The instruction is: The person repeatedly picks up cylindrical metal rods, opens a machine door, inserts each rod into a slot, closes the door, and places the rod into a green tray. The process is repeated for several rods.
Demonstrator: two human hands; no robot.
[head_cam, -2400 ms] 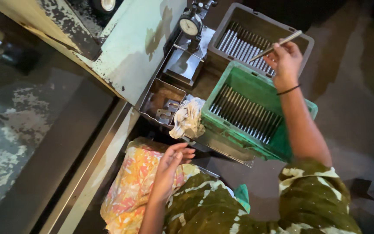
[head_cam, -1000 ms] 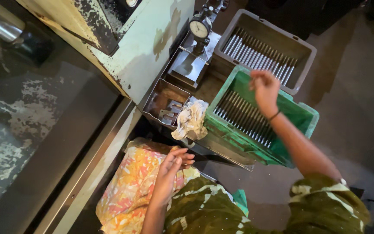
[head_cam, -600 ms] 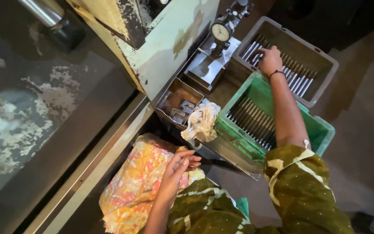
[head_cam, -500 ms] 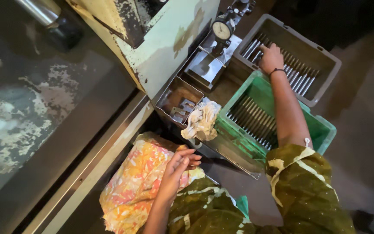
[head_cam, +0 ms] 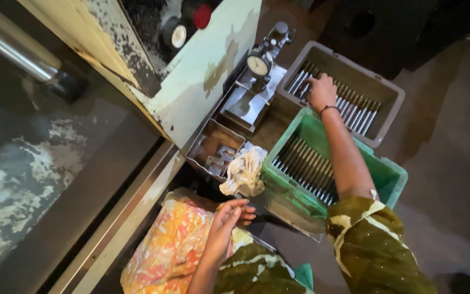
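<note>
Right hand (head_cam: 321,91) held thin rod raised above green crate (head_cam: 395,177) at first. Hand then dropped over green crate, rod gone from sight. Hand reached on to grey crate (head_cam: 388,97), came down on rods (head_cam: 354,111) near its left end.

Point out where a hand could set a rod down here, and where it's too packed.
Bare: the green crate's near end, beyond its rod row, and the grey crate's floor behind its rods. Crowded: the small metal tray full of parts, with the crumpled rag beside it. The right hand lies on the grey crate's rods; the left hand rests on the lap.
</note>
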